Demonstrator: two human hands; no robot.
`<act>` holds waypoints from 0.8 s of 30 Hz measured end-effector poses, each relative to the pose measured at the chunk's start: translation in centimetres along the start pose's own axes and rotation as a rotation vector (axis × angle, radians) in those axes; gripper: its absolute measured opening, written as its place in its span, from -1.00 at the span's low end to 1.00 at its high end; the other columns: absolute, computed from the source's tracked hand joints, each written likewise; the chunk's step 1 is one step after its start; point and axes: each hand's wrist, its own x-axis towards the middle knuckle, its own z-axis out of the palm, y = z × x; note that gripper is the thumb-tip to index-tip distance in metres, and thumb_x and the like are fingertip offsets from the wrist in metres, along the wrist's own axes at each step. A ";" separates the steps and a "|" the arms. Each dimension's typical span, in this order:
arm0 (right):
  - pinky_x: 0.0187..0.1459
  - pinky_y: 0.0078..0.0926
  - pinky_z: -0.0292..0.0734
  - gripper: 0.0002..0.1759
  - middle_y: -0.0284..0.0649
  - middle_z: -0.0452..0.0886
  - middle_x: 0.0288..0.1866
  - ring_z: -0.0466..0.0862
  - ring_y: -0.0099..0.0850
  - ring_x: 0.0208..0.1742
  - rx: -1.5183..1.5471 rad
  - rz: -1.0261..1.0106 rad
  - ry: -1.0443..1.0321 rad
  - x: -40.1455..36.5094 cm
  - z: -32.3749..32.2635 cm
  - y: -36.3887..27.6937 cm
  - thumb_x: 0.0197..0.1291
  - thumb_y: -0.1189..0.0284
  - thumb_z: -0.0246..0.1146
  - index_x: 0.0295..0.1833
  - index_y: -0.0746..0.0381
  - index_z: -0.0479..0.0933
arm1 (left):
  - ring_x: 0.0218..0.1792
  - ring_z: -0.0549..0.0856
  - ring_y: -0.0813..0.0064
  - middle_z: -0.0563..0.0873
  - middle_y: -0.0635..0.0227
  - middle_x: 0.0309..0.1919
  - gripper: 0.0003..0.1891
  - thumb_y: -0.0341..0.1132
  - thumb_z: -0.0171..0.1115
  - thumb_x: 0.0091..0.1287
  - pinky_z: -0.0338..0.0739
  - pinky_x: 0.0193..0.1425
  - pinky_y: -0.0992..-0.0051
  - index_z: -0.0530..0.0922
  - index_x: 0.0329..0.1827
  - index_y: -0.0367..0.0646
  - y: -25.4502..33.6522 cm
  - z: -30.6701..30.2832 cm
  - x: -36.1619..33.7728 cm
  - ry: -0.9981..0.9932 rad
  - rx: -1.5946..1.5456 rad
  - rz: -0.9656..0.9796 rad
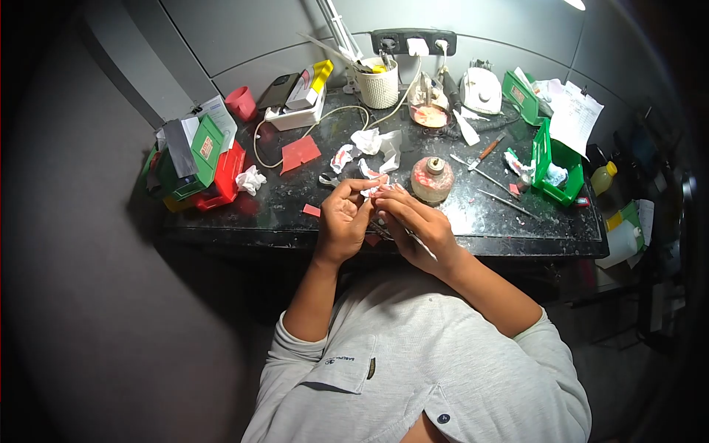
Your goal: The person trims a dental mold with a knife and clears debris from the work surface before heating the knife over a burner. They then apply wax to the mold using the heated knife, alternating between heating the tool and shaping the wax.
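Note:
Above the front edge of the bench, my left hand (344,221) is closed around a small white piece with pink on it (371,191), pinched at the fingertips. My right hand (422,227) meets it from the other side, its fingers bent over the same piece. A thin pale tool (425,249) sticks out beneath the right palm; its tip is hidden. Just behind the fingers lies a white and pink dental model piece (373,171). The glass spirit burner (432,180) stands right of the fingertips, its wick cap on top.
Pink wax sheet (300,153), crumpled tissue (367,141) and another tissue (251,179) lie about. A wax knife (490,148) and a metal tool (508,203) rest at right. Green bin (557,173), red bin (225,177), pen basket (378,87) and pink-filled pot (430,116) stand around.

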 end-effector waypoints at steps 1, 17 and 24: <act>0.31 -0.07 0.61 -0.64 0.05 0.70 0.14 0.76 -0.03 0.16 0.000 0.001 0.001 0.0 0.0 0.0 0.23 0.74 0.34 0.15 0.40 0.58 | 0.14 0.73 0.48 0.68 -0.05 0.23 -0.72 -0.69 0.08 0.48 0.63 0.23 0.56 0.51 0.21 -0.44 0.2 0.1 0.0 0.013 -0.004 -0.010; 0.30 -0.07 0.62 -0.75 0.01 0.73 0.03 0.77 -0.03 0.11 0.018 0.003 0.062 0.8 0.1 -0.6 0.30 0.70 0.30 0.08 0.40 0.58 | 0.28 0.67 0.37 0.59 -0.13 0.36 -0.70 -0.70 0.08 0.48 0.57 0.39 0.44 0.47 0.24 -0.44 0.0 0.6 -0.3 0.021 0.048 0.132; 0.30 -0.06 0.61 -0.73 0.03 0.71 0.05 0.77 -0.02 0.07 0.020 -0.008 0.063 0.6 0.2 -0.5 0.27 0.73 0.30 0.08 0.41 0.58 | 0.30 0.65 0.35 0.58 -0.13 0.36 -0.68 -0.71 0.07 0.48 0.55 0.42 0.44 0.46 0.27 -0.44 0.0 0.6 -0.2 0.003 0.040 0.136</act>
